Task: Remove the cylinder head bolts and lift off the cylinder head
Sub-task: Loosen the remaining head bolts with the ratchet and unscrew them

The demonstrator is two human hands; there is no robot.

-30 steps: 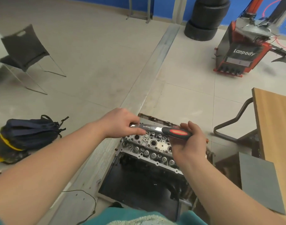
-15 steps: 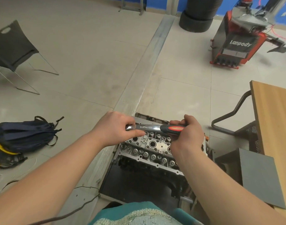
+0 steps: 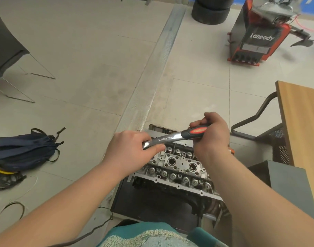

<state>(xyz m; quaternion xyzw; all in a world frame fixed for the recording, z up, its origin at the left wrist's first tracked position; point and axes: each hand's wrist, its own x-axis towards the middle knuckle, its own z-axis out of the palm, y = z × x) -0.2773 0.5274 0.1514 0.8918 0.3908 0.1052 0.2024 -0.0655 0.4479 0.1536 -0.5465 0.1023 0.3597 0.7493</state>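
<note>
A bare aluminium cylinder head (image 3: 179, 166) with valve springs and round bores sits on a dark engine block on the floor in front of me. Over its left end a chrome ratchet wrench (image 3: 167, 139) with a red and black handle lies nearly level. My left hand (image 3: 131, 148) grips the wrench's head end, covering the socket and the bolt below. My right hand (image 3: 212, 134) grips the red and black handle at the far right. The bolt under the wrench head is hidden.
A wooden table (image 3: 305, 125) with a metal frame stands at the right, a grey box (image 3: 288, 184) below it. A dark backpack (image 3: 22, 152) lies on the floor at left, cables near it. A black chair (image 3: 5, 45), stacked tyres (image 3: 210, 9) and a red tyre machine (image 3: 256, 36) stand further away.
My right hand has swung the handle away from me, so the wrench now tilts up to the right. My left hand stays on the wrench head. The view has dipped downward.
</note>
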